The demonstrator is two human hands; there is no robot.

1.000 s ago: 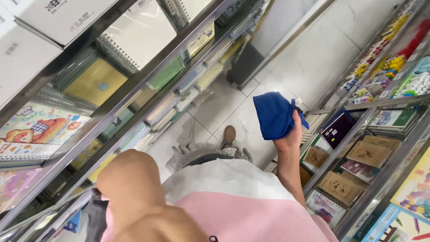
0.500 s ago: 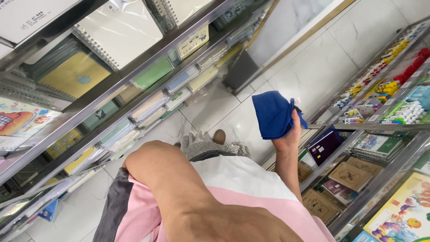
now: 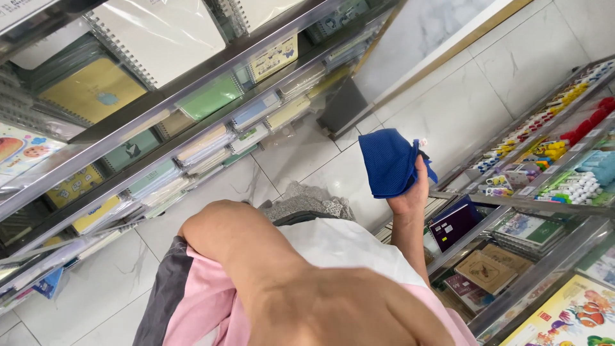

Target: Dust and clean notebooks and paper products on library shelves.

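Observation:
My right hand (image 3: 412,191) is raised over the aisle floor and grips a folded blue cloth (image 3: 386,161), thumb pressed on its right edge. It hovers just left of the right-hand metal shelf (image 3: 512,204) of notebooks, apart from it. My left arm (image 3: 256,256) is bent close to the camera, elbow pointing toward the left shelf; its hand is out of sight. Below it shows my pink, white and grey top (image 3: 192,301).
A metal shelf unit (image 3: 160,106) on the left holds spiral notebooks and pads. The right shelves carry notebooks (image 3: 458,221), colouring books and small colourful pens (image 3: 564,186). White marble floor tiles (image 3: 448,96) run between the two; a wall base stands at the far end.
The view has swung left and down along the aisle. My left elbow now lies lower and larger in the picture. The shoe has gone out of sight. The right hand keeps the cloth.

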